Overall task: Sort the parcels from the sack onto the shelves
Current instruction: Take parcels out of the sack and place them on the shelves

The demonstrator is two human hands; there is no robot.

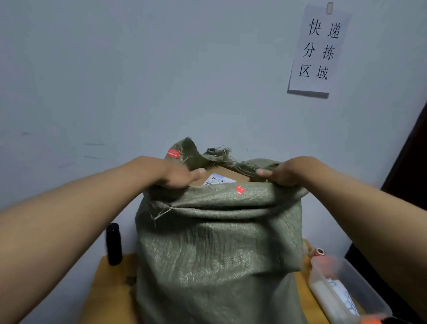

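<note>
1. green woven sack (221,251) stands upright on the bench (112,294); my left hand (173,175) and right hand (286,172) grip its floppy rim.
2. stiff cardboard parcel (219,178) shows inside; i'd grasp its edges.

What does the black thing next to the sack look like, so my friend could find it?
Find the big green sack standing on the wooden table. Look just left of it, near the wall, below the person's left arm. The black tube stands upright there, small, dark and smooth, unlike the clear plastic box on the sack's other side.
</note>
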